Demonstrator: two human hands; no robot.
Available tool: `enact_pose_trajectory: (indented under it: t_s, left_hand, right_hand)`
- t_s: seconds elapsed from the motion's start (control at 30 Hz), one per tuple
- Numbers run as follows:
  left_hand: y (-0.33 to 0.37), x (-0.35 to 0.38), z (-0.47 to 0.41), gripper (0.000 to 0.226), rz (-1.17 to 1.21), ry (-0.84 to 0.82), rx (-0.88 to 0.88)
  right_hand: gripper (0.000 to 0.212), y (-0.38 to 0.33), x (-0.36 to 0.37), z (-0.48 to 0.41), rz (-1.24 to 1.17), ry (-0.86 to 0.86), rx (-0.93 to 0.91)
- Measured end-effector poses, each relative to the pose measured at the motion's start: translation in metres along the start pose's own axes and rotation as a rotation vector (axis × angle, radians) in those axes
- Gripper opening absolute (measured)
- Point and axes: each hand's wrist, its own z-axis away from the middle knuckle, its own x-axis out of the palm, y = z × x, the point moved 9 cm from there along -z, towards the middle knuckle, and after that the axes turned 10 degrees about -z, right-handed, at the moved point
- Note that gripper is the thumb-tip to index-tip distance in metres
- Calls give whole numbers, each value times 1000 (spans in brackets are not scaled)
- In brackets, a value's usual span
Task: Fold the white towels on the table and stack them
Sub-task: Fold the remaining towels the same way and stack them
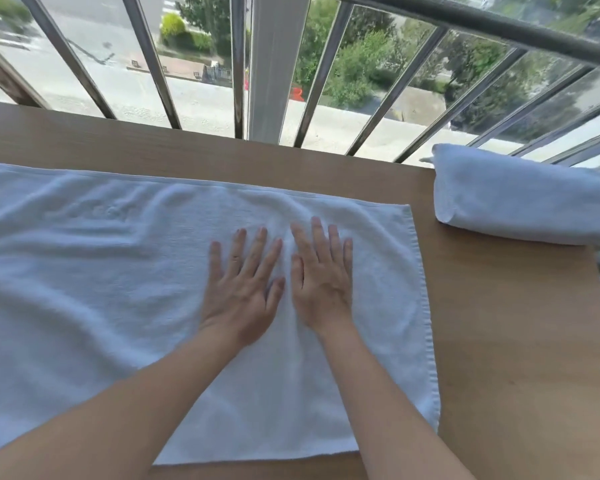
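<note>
Both forearms come in from the near edge. Left hand point(240, 289) and right hand point(321, 277) lie flat, side by side, on the spread white towel point(101, 289), fingers straight and slightly fanned, palms down. Nothing gripped by either; they just press on the cloth.

Step in hand, as I read it: smoothing before the fold.

The towel covers most of the wooden table point(520, 358); its left part runs out of frame. The right hem and far hem are visible and roughly straight. Ripples sit just ahead of the fingertips, with more wrinkles in the far-left area.

To do it well:
- sweep the palms apart from the centre toward the hems, pushing ripples off the edge rather than bunching them
- keep pressure light so the terry doesn't drag across the table
- clear the far-left wrinkles before folding, or they get locked into the crease
- then pinch matching corners and lay hem on hem

Far right corner: a folded white towel point(520, 199) already sits at the table edge, well apart from the spread one. Probably the base of the stack; aim for the same footprint.

Beyond the table: a metal railing point(399, 88), with street and shrubs below.
</note>
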Motion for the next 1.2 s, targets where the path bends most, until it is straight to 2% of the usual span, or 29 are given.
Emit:
enact_pose_trajectory:
  t_s: [0.1, 0.3, 0.5, 0.6, 0.67, 0.73, 0.8, 1.0, 1.1, 1.17, 1.2]
  left_hand:
    - [-2, -1, 0, 61, 0, 29, -2]
    - [-3, -4, -2, 59, 13, 74, -11]
    - [-1, -4, -2, 60, 0, 66, -13]
    - [1, -8, -2, 62, 4, 70, -8]
    - [2, -9, 0, 64, -1, 64, -6]
    - [1, -8, 0, 65, -2, 61, -8]
    - [0, -8, 0, 66, -2, 58, -10]
    - [-1, -7, 0, 66, 5, 68, -19]
    - [-1, -6, 0, 66, -7, 68, -22]
    - [0, -7, 0, 66, -1, 69, -18]
    - [0, -7, 0, 67, 4, 69, -15]
  right_hand:
    - [55, 15, 11, -20, 31, -106, -16]
    - [60, 86, -21, -53, 107, -27, 118]
    - [62, 141, -45, -56, 143, -35, 312]
    - [60, 117, -46, -45, 85, 17, 335]
    - [60, 70, -33, -18, 11, 72, 194]
    - [60, 29, -6, 20, -9, 36, 80]
    - [61, 22, 12, 48, 21, -7, 80]
    - [62, 96, -13, 87, 97, 11, 251]
    - [62, 142, -30, 110, 125, -6, 425]
    - [63, 142, -33, 118, 150, 23, 501]
    - [64, 126, -30, 119, 134, 50, 479]
